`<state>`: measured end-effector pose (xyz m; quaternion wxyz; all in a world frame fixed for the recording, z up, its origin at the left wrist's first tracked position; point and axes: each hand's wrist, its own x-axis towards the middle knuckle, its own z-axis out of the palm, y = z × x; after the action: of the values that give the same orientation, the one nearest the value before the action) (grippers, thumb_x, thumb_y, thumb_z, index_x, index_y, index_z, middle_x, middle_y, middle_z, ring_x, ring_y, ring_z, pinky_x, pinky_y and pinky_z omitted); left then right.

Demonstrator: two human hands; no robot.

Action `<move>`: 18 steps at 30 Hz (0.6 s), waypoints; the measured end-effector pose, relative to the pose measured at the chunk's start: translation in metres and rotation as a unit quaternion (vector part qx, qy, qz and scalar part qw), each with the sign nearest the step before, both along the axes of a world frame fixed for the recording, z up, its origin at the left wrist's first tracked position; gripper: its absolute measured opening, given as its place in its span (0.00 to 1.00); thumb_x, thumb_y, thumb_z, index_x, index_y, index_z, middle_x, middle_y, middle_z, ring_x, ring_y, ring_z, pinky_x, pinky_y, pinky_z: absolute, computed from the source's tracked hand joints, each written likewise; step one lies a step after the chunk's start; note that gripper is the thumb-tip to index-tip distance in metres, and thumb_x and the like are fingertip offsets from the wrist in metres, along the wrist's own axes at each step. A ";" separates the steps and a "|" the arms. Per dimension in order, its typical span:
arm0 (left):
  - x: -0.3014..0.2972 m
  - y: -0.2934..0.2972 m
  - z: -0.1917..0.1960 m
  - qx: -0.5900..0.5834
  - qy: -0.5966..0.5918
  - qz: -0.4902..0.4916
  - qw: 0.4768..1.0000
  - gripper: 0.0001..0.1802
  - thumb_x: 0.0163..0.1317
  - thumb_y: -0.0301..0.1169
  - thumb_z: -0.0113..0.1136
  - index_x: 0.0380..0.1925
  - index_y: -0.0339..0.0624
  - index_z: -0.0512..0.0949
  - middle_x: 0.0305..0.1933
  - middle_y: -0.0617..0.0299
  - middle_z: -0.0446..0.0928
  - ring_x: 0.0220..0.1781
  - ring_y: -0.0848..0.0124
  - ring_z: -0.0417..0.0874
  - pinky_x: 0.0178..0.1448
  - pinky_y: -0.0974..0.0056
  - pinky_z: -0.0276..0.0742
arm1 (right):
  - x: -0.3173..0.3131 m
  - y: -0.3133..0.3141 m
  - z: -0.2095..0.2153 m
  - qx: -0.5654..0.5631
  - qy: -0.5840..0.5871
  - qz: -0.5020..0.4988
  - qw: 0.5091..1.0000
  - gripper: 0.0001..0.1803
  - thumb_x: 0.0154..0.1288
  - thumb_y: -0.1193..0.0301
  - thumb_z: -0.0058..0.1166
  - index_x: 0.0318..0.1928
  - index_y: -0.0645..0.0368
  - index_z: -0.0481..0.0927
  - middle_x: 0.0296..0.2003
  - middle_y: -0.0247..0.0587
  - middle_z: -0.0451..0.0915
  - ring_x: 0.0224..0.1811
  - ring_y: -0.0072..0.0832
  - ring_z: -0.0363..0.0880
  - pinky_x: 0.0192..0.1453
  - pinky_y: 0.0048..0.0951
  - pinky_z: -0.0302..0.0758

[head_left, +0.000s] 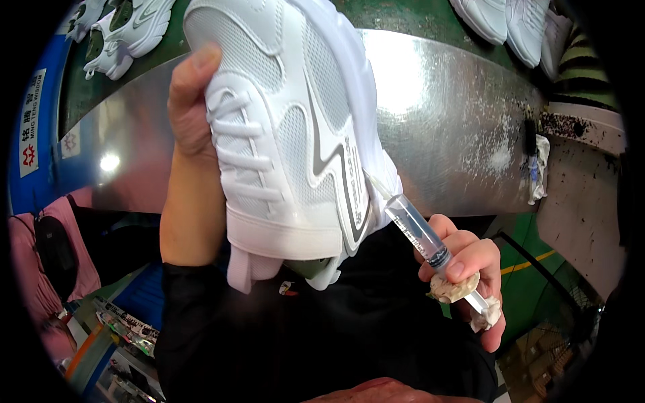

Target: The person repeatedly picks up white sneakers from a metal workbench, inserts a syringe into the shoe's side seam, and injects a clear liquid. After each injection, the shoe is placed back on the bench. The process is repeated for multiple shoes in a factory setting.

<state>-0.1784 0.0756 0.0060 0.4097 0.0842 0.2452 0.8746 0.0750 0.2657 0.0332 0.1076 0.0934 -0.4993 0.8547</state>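
My left hand [193, 101] grips a white mesh sneaker [282, 154] by its toe end, with the thumb over the upper and the other fingers hidden behind it. The shoe is tilted so that its laces and one side face up, toe away from me and heel close to my chest. In my right hand [463, 262] is a clear syringe [418, 232] holding clear liquid. Its thin tip meets the side of the sneaker near the edge of the sole. Whitish wrapping sits around the syringe's flange and plunger end.
Below the shoe spans a shiny metal work surface [457, 127] with white smears at its right. A dark, slim tool [530, 144] and a white crumpled piece [539, 171] lie at its right edge. More white sneakers stand far left [127, 40] and far right [524, 30] on a green surface.
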 end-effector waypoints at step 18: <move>-0.013 0.001 -0.009 -0.023 -0.027 -0.016 0.999 0.20 0.59 0.38 0.54 0.47 0.35 0.75 0.46 0.53 0.79 0.48 0.62 0.81 0.56 0.58 0.76 | 0.036 -0.013 -0.026 -0.045 0.008 -0.015 0.999 0.50 0.42 0.30 0.58 0.51 0.64 0.73 0.36 0.44 0.79 0.32 0.27 0.65 0.39 0.26 0.57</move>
<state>-0.1911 0.0765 -0.0028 0.4318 0.0549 0.2526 0.8641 0.1110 0.2527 0.0072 0.1287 0.0875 -0.4612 0.8736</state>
